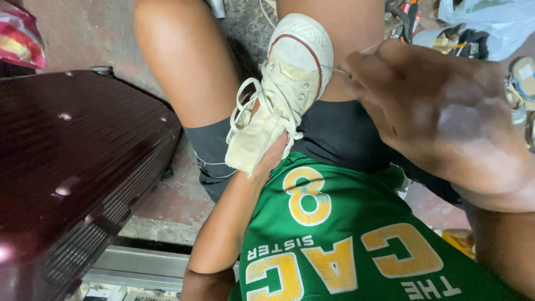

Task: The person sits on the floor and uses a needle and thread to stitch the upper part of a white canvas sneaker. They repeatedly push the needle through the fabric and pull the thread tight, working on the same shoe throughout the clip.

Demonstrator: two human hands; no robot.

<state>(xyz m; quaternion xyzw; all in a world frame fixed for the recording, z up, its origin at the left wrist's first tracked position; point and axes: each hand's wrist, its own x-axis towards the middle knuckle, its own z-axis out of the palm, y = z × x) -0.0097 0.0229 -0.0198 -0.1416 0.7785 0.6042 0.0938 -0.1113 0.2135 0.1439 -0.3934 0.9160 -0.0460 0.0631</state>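
The left hand [273, 159] is mostly hidden inside the cream canvas high-top sneaker [281, 92], its grip untellable; a thin thread [334, 69] is apparently pinched by the blurred right hand [440, 117] above the stained concrete floor [178, 200].

Stained concrete floor [178, 203] (dark maroon suitcase [67, 167], sandals [523, 78], plastic bag [490, 22]).

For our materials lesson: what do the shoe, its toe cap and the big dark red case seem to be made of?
The shoe, with the left hand inside, looks like off-white woven canvas, matte and soiled. Its toe cap seems rubber, with a dotted texture and red edge line. The dark red case looks like hard plastic, glossy and ribbed. The right hand pulls a thin thread.
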